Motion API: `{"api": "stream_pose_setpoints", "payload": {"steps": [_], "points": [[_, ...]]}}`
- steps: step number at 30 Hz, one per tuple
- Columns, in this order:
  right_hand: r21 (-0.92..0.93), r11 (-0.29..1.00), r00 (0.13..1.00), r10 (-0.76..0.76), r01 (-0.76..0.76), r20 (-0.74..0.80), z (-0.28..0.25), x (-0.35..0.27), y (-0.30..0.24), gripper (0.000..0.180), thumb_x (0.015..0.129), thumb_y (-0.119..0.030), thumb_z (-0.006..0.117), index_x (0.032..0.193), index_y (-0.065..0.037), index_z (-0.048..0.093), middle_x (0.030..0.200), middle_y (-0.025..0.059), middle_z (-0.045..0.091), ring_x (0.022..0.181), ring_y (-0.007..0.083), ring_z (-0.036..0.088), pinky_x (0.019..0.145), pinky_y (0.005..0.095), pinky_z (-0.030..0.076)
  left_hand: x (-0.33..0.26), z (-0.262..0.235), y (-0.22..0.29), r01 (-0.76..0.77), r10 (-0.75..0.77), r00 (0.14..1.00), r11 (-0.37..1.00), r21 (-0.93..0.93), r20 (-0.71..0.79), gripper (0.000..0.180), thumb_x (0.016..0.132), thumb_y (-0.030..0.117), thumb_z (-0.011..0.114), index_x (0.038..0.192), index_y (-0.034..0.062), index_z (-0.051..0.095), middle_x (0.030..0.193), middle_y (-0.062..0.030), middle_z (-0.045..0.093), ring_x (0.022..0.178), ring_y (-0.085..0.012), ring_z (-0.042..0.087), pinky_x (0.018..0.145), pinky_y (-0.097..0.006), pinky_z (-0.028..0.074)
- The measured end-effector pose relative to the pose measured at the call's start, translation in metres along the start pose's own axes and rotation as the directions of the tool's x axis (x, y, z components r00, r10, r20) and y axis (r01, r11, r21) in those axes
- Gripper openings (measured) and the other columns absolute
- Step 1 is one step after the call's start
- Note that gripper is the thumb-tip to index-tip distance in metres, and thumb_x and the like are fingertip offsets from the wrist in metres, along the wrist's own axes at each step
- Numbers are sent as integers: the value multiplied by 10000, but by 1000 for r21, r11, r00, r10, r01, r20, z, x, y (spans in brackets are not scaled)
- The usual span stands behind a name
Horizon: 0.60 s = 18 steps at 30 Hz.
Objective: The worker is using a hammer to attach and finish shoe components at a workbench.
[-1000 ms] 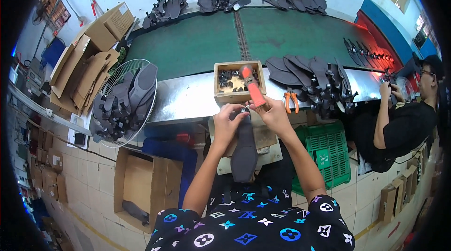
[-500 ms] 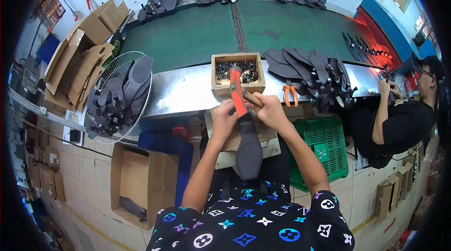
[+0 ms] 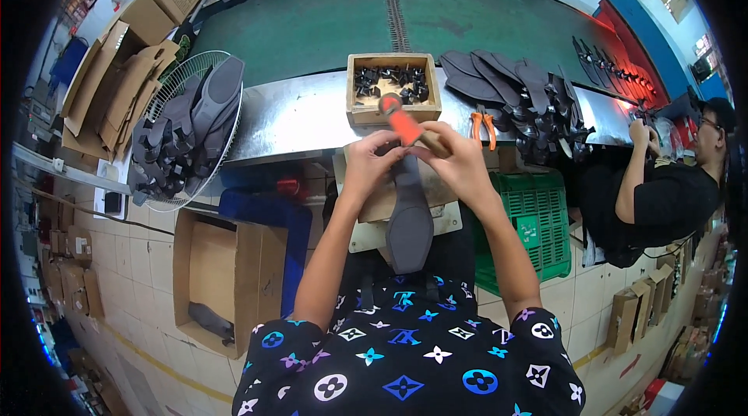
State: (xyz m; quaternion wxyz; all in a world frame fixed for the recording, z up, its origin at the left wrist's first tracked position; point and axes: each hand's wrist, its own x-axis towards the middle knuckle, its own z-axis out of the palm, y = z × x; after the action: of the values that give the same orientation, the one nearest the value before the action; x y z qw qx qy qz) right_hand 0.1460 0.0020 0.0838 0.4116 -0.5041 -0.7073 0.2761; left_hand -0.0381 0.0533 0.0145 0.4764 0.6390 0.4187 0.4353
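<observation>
A dark grey shoe sole (image 3: pixel 408 217) lies lengthwise on a small work block in front of me, its far end under my hands. My left hand (image 3: pixel 369 160) pinches the sole's far end, fingers closed on it. My right hand (image 3: pixel 460 159) grips a hammer (image 3: pixel 405 126) with a red-orange head and a wooden handle, raised just above the sole. Right behind my hands stands a small wooden box (image 3: pixel 393 87) with several dark metal parts in it.
Orange-handled pliers (image 3: pixel 483 126) and a heap of dark soles (image 3: pixel 522 96) lie on the steel bench to the right. A fan guard (image 3: pixel 185 128) full of soles sits left. A green crate (image 3: pixel 538 221), cardboard boxes (image 3: pixel 226 276) and a green conveyor belt (image 3: pixel 327 19) surround me. Another person (image 3: pixel 662 190) works at right.
The hammer head has swung left and lower, from beside the wooden box down toward the sole's far end. My hands stay on the sole.
</observation>
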Motion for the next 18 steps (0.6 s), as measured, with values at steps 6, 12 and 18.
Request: {"api": "stream_pose_setpoints", "payload": {"steps": [6, 12, 18], "points": [[195, 949, 953, 274, -247, -127, -17, -58, -49, 340, 962, -98, 625, 1269, 22, 542, 923, 178, 697, 751, 237, 675, 703, 316, 518, -2, -1, 4, 60, -50, 997, 975, -213, 55, 260, 857, 45, 732, 1115, 9, 732, 968, -38, 716, 873, -93, 655, 756, -226, 521], [-67, 989, 991, 126, -129, -52, -13, -56, -44, 378, 956, -88, 612, 1308, 25, 532, 1024, 255, 654, 863, 423, 647, 740, 418, 518, 3, -2, 6, 34, -27, 999, 989, -142, 46, 291, 854, 15, 726, 1144, -4, 723, 1019, -70, 738, 898, -121, 687, 793, -239, 545], [-96, 991, 992, 91, -99, -85, -10, -57, -39, 345, 947, -68, 622, 1268, 42, 558, 1012, 243, 666, 860, 408, 664, 748, 403, 530, -2, -3, 4, 125, -99, 989, 957, -263, 108, 471, 836, 105, 774, 1265, -31, 636, 1008, -78, 748, 927, -133, 690, 825, -280, 543]]}}
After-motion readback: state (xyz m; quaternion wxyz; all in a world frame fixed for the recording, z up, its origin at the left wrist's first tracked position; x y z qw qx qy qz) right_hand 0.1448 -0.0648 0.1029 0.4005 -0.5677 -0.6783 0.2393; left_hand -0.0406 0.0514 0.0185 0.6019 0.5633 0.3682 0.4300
